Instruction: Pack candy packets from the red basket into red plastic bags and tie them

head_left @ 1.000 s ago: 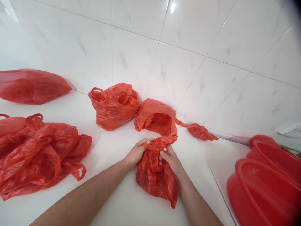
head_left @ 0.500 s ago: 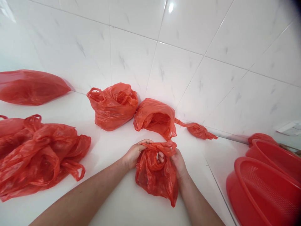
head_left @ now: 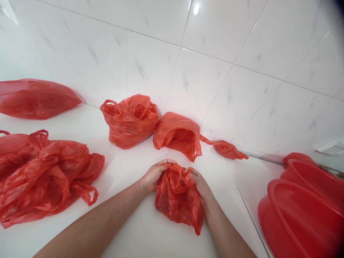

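Note:
A small red plastic bag (head_left: 176, 200) lies crumpled on the white counter (head_left: 129, 233) in front of me. My left hand (head_left: 154, 175) is closed on the bag's top edge from the left. My right hand (head_left: 197, 182) grips the same top edge from the right, its fingers curled into the plastic. Both hands bunch the bag's mouth together between them.
Two filled red bags (head_left: 131, 120) (head_left: 178, 135) stand against the tiled wall, with a twisted red bag (head_left: 228, 148) to their right. A heap of red bags (head_left: 45, 173) lies at left, another flat one (head_left: 34, 98) behind. Red plastic basins (head_left: 301, 215) sit stacked at right.
The bag's top, stretched up between my hands a second ago, is now gathered down and my hands have drawn closer together. Nothing else moved.

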`<move>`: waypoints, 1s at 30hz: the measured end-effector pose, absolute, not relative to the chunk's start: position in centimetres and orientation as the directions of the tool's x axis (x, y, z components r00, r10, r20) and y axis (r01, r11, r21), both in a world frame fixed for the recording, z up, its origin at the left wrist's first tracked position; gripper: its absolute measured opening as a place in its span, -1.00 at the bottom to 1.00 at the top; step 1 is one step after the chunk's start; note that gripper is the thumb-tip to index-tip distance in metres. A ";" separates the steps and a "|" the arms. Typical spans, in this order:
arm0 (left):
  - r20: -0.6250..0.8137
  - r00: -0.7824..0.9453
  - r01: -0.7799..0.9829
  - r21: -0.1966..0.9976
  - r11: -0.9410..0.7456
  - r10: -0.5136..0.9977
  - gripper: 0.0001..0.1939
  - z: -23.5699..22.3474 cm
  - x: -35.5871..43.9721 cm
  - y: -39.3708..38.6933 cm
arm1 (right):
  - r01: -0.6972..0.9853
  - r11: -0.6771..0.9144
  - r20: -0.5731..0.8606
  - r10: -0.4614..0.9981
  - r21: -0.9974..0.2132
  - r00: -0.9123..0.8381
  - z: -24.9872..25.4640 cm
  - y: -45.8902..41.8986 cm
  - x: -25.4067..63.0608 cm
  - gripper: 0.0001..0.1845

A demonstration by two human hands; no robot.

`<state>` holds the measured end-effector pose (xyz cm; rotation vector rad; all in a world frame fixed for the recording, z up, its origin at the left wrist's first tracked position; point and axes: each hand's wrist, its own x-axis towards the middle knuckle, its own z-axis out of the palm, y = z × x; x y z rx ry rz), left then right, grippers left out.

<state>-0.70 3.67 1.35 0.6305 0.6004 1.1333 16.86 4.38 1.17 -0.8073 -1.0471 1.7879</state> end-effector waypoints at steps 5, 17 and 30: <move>-0.094 0.349 -0.628 0.715 0.307 0.932 -0.77 1.1 -0.6 3.6 | -0.412 -0.269 -0.081 0.904 -0.870 -0.420 0.9 5.0 17.0 -0.82; -0.127 0.309 -0.626 0.719 0.302 0.943 -0.73 1.2 -0.7 3.6 | -0.312 -0.203 -0.057 0.906 -0.928 -0.420 0.6 5.5 17.0 -0.83; -0.130 0.301 -0.629 0.718 0.299 0.945 -0.77 1.5 -0.6 3.4 | 0.093 0.085 0.057 0.960 -0.992 -0.274 1.0 4.9 16.3 -0.64</move>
